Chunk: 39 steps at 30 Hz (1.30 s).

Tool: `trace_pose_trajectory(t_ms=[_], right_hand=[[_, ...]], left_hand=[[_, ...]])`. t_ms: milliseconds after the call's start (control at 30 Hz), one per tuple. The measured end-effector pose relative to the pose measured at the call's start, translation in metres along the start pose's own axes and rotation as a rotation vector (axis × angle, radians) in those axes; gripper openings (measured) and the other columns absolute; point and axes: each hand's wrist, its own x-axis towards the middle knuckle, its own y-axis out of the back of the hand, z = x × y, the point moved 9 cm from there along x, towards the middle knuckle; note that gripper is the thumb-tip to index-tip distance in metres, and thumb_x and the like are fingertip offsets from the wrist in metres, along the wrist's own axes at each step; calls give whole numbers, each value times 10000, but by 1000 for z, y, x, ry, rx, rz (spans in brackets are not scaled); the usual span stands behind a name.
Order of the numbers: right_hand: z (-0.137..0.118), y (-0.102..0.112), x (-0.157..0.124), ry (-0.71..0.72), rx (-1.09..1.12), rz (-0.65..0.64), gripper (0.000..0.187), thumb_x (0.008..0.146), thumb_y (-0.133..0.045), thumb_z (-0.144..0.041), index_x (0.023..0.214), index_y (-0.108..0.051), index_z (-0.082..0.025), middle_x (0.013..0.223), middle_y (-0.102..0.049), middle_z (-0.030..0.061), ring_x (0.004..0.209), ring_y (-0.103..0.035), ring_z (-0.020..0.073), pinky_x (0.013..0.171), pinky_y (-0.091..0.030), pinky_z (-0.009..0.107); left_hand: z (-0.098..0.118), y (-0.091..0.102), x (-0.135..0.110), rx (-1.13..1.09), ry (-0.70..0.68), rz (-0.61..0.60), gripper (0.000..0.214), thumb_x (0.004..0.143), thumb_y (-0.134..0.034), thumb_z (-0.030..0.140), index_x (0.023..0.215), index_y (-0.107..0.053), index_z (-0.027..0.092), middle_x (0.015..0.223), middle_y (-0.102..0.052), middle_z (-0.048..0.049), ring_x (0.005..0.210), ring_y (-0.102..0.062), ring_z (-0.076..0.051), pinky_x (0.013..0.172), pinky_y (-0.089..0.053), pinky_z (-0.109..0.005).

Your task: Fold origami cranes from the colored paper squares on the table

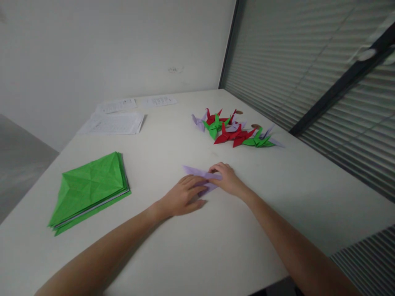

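A folded sheet of light purple origami paper (210, 188) lies on the white table, partly covered by both hands. My left hand (184, 195) rests on its left side with the fingers spread and holding nothing between them. At the paper's right side, my right hand (228, 179) has its thumb and fingers closed on a raised flap. One pointed end of the paper sticks out above the left fingers. The exact folds under the hands are hidden.
Several folded paper cranes (228, 135) in red, green and purple are clustered at the back right. A stack of creased green paper (92, 181) lies at left. Printed sheets (114, 123) lie at the back left. Window blinds (296, 70) border the table's right side.
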Motion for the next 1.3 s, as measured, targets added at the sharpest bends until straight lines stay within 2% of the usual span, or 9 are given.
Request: trace_pose_trajectory(t_ms=[133,233,400,567,700,800,967,1200,1300], right_hand=[[-1,-3,3,-19,330,-33,159,769,-669,-329,765,-594,-189,731,-613,-4,709,-573,162,680,-460,303],[-9,9,3,-9,433,64,207,759,-683,-374,742,-586,-192,727,-587,-7,645,-546,141,603,-449,280],[-46,37,-11,165,391,330,144,831,-647,-303,757,-567,-210,840,-549,24,671,-522,136,603,-461,281],[-86,30,-29,358,255,293,49,886,-600,-264,904,-629,-230,976,-554,66,882,-584,194,771,-517,353],[-104,18,-35,445,145,161,258,903,-591,-339,1138,-634,-240,1128,-551,98,1002,-574,230,872,-505,402],[-108,12,-36,452,3,95,415,889,-598,-445,1249,-601,-239,1206,-540,122,1035,-545,267,910,-472,460],[-106,2,-36,428,-148,27,453,856,-567,-595,1101,-681,-231,1264,-529,142,1089,-512,324,915,-429,522],[-100,-1,-34,383,-208,31,486,923,-441,-572,1150,-639,-191,1301,-509,178,1119,-489,350,922,-404,543],[-95,1,-32,345,-162,43,428,934,-445,-520,1103,-639,-178,1276,-514,184,1133,-484,353,934,-399,539]], left_hand=[[-35,28,-11,-61,314,399,504,884,-609,330,1349,-450,221,1298,-447,-143,1246,-452,-263,1074,-385,-465],[-62,30,-21,-348,511,596,606,828,-674,389,1352,-404,248,1323,-398,-133,1226,-465,-258,1039,-417,-463],[-70,5,-14,-1093,699,588,628,817,-654,538,1343,-417,288,1300,-501,-106,1087,-583,-226,966,-474,-435],[-51,-10,-6,-1605,802,521,488,871,-487,649,1136,-604,256,1147,-600,-77,903,-644,-213,827,-556,-402],[-61,-10,-13,-1623,872,633,360,871,-549,521,991,-659,199,1019,-645,-73,826,-633,-178,748,-549,-307],[-66,-9,-13,-1582,850,636,337,848,-577,487,934,-666,173,997,-665,-84,884,-642,-209,807,-530,-333],[-53,-2,-6,-1534,721,551,388,838,-582,556,862,-636,173,923,-692,-88,906,-647,-241,822,-504,-368],[-57,3,-12,-1431,805,632,191,789,-661,352,844,-662,169,824,-656,-40,724,-599,-162,638,-483,-251],[-64,5,-17,-1383,850,699,311,739,-736,324,1003,-677,172,783,-638,-12,672,-567,-122,584,-446,-208]])
